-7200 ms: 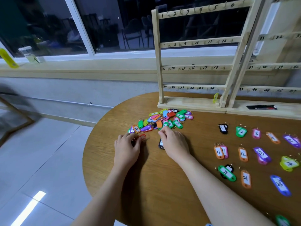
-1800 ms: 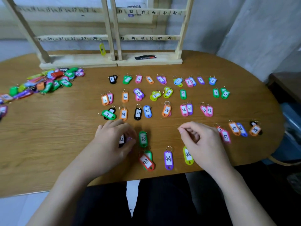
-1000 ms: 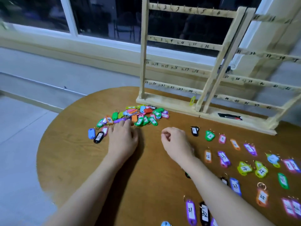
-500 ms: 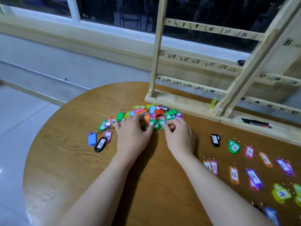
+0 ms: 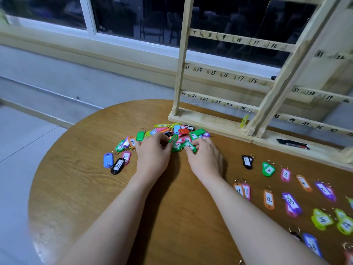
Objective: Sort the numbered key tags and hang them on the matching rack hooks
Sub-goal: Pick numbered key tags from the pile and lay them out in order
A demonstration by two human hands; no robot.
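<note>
A pile of coloured numbered key tags [image 5: 177, 131] lies on the round wooden table [image 5: 80, 188], just before the wooden rack [image 5: 181, 73] with numbered hook rails. Both my hands are at the pile's near edge. My left hand [image 5: 152, 157] pinches a green tag [image 5: 173, 139] that stands tilted up. My right hand [image 5: 207, 159] pinches another green tag with a white label [image 5: 190, 146]. Sorted tags lie in rows to the right, starting with black tag 1 [image 5: 247, 162], green tag 2 [image 5: 268, 169] and pink tag 3 [image 5: 285, 174].
A yellow tag [image 5: 244, 121] hangs near hook 24 on the lowest left rail. A black flat object [image 5: 292, 144] lies on the rack's base. A blue tag [image 5: 108, 160] and black tag 31 [image 5: 117, 165] lie apart, left of my hands. The table's curved edge runs at left.
Both hands have stayed at the pile's near edge. The left hand's fingers have tipped a green tag up. The right hand has taken a green tag between finger and thumb.
</note>
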